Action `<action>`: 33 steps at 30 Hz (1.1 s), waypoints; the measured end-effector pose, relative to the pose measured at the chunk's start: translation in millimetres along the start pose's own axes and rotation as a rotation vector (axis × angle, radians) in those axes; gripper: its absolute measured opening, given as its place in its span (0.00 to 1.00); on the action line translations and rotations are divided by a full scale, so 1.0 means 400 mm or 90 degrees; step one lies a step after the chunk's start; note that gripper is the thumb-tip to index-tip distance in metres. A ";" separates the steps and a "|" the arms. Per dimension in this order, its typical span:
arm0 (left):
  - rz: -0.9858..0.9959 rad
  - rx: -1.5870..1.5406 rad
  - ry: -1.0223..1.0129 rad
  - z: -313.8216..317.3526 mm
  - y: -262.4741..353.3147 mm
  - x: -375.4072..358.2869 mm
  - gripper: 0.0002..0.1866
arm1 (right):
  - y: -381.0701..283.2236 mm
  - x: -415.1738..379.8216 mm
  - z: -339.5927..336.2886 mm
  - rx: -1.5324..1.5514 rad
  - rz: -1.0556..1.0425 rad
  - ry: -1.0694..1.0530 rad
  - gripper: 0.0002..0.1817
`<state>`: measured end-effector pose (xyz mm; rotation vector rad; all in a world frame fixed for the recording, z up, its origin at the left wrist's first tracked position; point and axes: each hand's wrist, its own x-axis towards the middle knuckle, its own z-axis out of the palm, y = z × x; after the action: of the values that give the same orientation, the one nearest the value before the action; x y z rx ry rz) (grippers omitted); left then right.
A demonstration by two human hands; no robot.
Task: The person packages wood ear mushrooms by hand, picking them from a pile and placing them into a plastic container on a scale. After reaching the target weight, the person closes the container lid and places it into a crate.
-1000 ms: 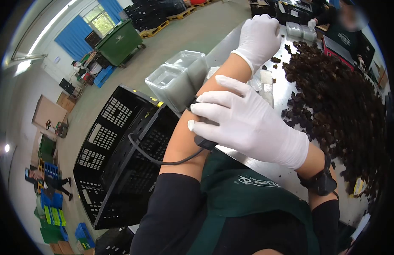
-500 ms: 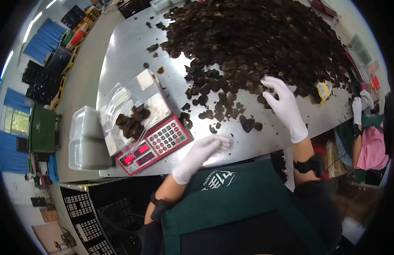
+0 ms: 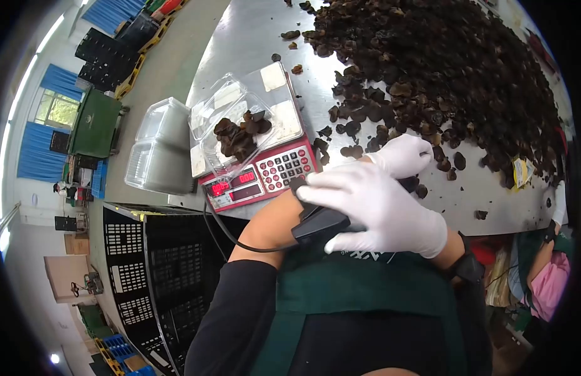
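My left hand (image 3: 404, 155), in a white glove, reaches across over the table's near side with its fingers curled in; nothing shows in it. A black box-shaped device (image 3: 320, 224) with a strap and a cable sits on my left forearm. My right hand (image 3: 391, 216), also gloved, lies over that forearm, its fingers on the strap and its thumb below the device. Scattered pieces of dark dried fungus (image 3: 359, 111) lie just beyond my hands. Left of them is a red scale (image 3: 284, 170) bearing an open clear plastic box (image 3: 209, 153) with a clump of fungus (image 3: 237, 139).
Nested clear plastic boxes (image 3: 154, 164) stand at the metal table's (image 3: 240, 37) left edge. A large fungus heap (image 3: 453, 62) covers the far right, with a yellow packet (image 3: 522, 173) by its edge. Black crates (image 3: 177, 269) stand below left. Another person's gloved hand (image 3: 559, 203) shows at right.
My left hand has moved right across my body. My right hand has left the fungus and come down onto the device on my left forearm. The view has shifted left.
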<state>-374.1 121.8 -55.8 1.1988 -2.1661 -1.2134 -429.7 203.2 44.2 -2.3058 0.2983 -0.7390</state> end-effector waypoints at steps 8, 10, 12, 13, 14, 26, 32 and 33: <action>-0.020 -0.044 -0.005 -0.022 -0.010 -0.011 0.14 | -0.012 0.020 0.077 -0.104 -0.087 -0.020 0.33; -0.008 -0.057 -0.060 -0.020 0.000 -0.012 0.15 | -0.013 0.013 0.079 -0.078 -0.106 -0.021 0.33; -0.053 -0.216 -0.121 -0.027 -0.001 -0.002 0.14 | -0.015 0.012 0.075 -0.114 -0.125 -0.025 0.31; -0.073 -0.344 -0.132 -0.031 -0.005 0.002 0.13 | -0.016 0.012 0.073 -0.144 -0.145 -0.030 0.29; -0.094 -0.471 -0.145 -0.033 -0.009 0.005 0.13 | -0.017 0.010 0.072 -0.149 -0.143 -0.031 0.29; -0.102 -0.213 -0.164 0.079 0.026 -0.015 0.13 | 0.018 0.026 0.070 -0.099 -0.110 0.052 0.27; 0.093 0.106 -0.104 0.128 0.043 -0.073 0.13 | 0.017 0.088 0.038 -0.091 -0.110 -0.013 0.26; 0.112 0.116 -0.101 0.130 0.050 -0.086 0.13 | 0.014 0.100 0.033 -0.073 -0.093 -0.046 0.25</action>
<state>-399.3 181.6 -65.4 0.9830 -2.4854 -1.0890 -389.7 190.2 49.5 -2.4773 0.1439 -0.7247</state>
